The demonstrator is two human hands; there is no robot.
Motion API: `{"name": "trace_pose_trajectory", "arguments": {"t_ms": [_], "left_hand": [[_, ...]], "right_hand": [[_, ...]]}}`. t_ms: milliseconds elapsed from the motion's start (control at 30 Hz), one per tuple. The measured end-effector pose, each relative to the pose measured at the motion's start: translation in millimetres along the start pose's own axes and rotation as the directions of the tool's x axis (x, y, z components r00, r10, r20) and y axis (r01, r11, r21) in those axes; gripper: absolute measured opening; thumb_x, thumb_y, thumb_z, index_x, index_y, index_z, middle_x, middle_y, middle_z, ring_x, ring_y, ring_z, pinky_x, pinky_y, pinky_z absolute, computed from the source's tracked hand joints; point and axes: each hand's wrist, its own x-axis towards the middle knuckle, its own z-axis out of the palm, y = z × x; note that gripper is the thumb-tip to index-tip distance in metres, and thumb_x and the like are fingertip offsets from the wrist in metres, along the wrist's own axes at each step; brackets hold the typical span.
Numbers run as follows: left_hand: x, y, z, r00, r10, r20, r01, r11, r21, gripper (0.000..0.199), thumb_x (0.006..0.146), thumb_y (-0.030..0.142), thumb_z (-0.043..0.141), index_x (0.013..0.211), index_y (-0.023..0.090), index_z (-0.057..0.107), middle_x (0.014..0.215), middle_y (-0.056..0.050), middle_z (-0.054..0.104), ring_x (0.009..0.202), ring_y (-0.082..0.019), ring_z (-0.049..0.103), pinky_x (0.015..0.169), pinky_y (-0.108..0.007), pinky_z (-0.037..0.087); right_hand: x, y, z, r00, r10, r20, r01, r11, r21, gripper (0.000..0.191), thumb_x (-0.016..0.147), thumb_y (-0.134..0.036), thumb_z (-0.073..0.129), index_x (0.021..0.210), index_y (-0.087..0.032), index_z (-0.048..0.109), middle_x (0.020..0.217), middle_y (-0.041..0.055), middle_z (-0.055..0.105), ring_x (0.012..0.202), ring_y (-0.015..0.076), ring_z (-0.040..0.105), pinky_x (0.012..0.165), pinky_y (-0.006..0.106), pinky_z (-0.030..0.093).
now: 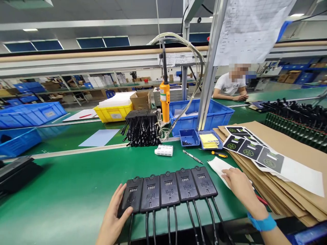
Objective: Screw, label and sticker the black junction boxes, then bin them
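Note:
Five would be too exact, so several black controller boxes (169, 190) lie side by side in a row on the green bench, small display windows facing up and black cables running off its front edge. My left hand (114, 214) grips the leftmost box (134, 195), fingers along its left side and thumb on its lower end. To the right of the row, my right hand (238, 187) has its fingers closed on a white cloth (219, 168); its fingertips are partly hidden. A blue band circles my right wrist.
Behind the row lie a white plastic part (164, 150), a metal pen-like tool (192, 157) and a yellow-black screwdriver (219, 154). Cardboard sheets (281, 183) with printed labels (252, 151) fill the right side. An orange electric screwdriver (165, 102) hangs near a cable bundle (141, 129). A co-worker (227, 85) sits beyond.

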Motion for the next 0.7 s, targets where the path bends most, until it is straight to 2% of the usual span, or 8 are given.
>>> {"name": "trace_pose_trajectory", "arguments": {"t_ms": [100, 200, 300, 367, 433, 500, 600, 700], "left_hand": [[0.0, -3.1, 1.6, 0.994, -0.103, -0.035, 0.096, 0.983, -0.157, 0.064, 0.084, 0.065, 0.056, 0.136, 0.029, 0.045, 0.154, -0.009, 0.034, 0.142, -0.031, 0.03, 0.117, -0.049, 0.022], [-0.5, 0.4, 4.6, 0.986, -0.146, -0.074, 0.131, 0.974, -0.185, 0.065, 0.083, 0.067, 0.056, 0.133, 0.026, 0.047, 0.151, -0.01, 0.038, 0.141, -0.031, 0.033, 0.117, -0.05, 0.021], [-1.0, 4.0, 7.2, 0.984, -0.139, -0.109, 0.123, 0.982, -0.142, 0.062, 0.085, 0.067, 0.052, 0.131, 0.025, 0.049, 0.148, -0.012, 0.042, 0.139, -0.031, 0.036, 0.117, -0.051, 0.023], [-1.2, 4.0, 8.1, 0.988, -0.109, -0.112, 0.102, 0.993, -0.067, 0.058, 0.089, 0.065, 0.047, 0.13, 0.025, 0.051, 0.146, -0.011, 0.043, 0.138, -0.03, 0.037, 0.116, -0.052, 0.024], [-1.8, 2.5, 8.6, 0.991, -0.082, -0.108, 0.085, 0.996, 0.027, 0.054, 0.092, 0.062, 0.043, 0.13, 0.025, 0.051, 0.145, -0.011, 0.044, 0.138, -0.031, 0.037, 0.116, -0.054, 0.024], [-2.9, 0.5, 9.1, 0.993, -0.061, -0.097, 0.071, 0.992, 0.103, 0.053, 0.094, 0.059, 0.041, 0.133, 0.025, 0.048, 0.146, -0.011, 0.044, 0.138, -0.031, 0.036, 0.116, -0.056, 0.023], [-5.1, -1.7, 10.0, 0.998, -0.03, -0.058, 0.038, 0.989, 0.143, 0.053, 0.095, 0.055, 0.04, 0.139, 0.026, 0.042, 0.151, -0.01, 0.038, 0.14, -0.03, 0.033, 0.116, -0.056, 0.021], [-6.4, -1.9, 10.5, 0.999, -0.01, -0.039, 0.014, 0.994, 0.111, 0.053, 0.096, 0.054, 0.041, 0.141, 0.026, 0.04, 0.153, -0.009, 0.035, 0.142, -0.028, 0.031, 0.118, -0.054, 0.018]], "right_hand": [[12.5, 4.3, -19.8, 0.992, 0.02, -0.122, -0.019, 1.0, 0.009, 0.03, 0.092, -0.028, 0.045, 0.08, -0.015, 0.07, 0.071, 0.0091, 0.065, 0.072, 0.0248, 0.059, 0.066, 0.035, 0.043], [17.0, -10.3, -45.8, 0.961, 0.029, -0.274, -0.032, 0.999, -0.005, 0.029, 0.091, -0.03, 0.044, 0.077, -0.017, 0.065, 0.068, 0.0067, 0.063, 0.07, 0.0229, 0.057, 0.064, 0.033, 0.042], [12.7, -41.5, -47.8, 0.996, -0.047, -0.08, 0.049, 0.999, 0.02, 0.029, 0.092, -0.031, 0.043, 0.079, -0.018, 0.066, 0.072, 0.0073, 0.066, 0.07, 0.0221, 0.06, 0.063, 0.032, 0.044], [6.9, -65.7, -30.4, 0.984, -0.121, 0.127, 0.111, 0.99, 0.084, 0.036, 0.093, -0.041, 0.045, 0.097, -0.015, 0.069, 0.097, 0.0145, 0.07, 0.09, 0.0275, 0.065, 0.075, 0.037, 0.049], [1.6, -89.1, -6.8, 0.965, -0.127, 0.229, 0.103, 0.988, 0.114, 0.067, 0.088, -0.059, 0.048, 0.128, -0.006, 0.057, 0.134, 0.026, 0.054, 0.123, 0.0403, 0.051, 0.095, 0.051, 0.045], [-0.8, -112.0, 11.2, 0.959, -0.06, 0.276, 0.029, 0.993, 0.114, 0.082, 0.089, -0.062, 0.044, 0.144, -0.001, 0.038, 0.151, 0.0299, 0.03, 0.141, 0.0459, 0.025, 0.106, 0.061, 0.032], [1.4, -153.1, 15.3, 0.925, -0.083, 0.372, 0.014, 0.983, 0.185, 0.067, 0.096, -0.039, 0.039, 0.149, 0.0, 0.028, 0.156, 0.0295, 0.019, 0.145, 0.0444, 0.009, 0.113, 0.064, 0.02], [2.6, -206.6, 0.7, 0.857, -0.333, 0.393, 0.162, 0.898, 0.409, 0.066, 0.087, -0.011, 0.043, 0.15, -0.001, 0.027, 0.156, 0.0262, 0.023, 0.146, 0.0391, 0.013, 0.116, 0.06, 0.018]]}}
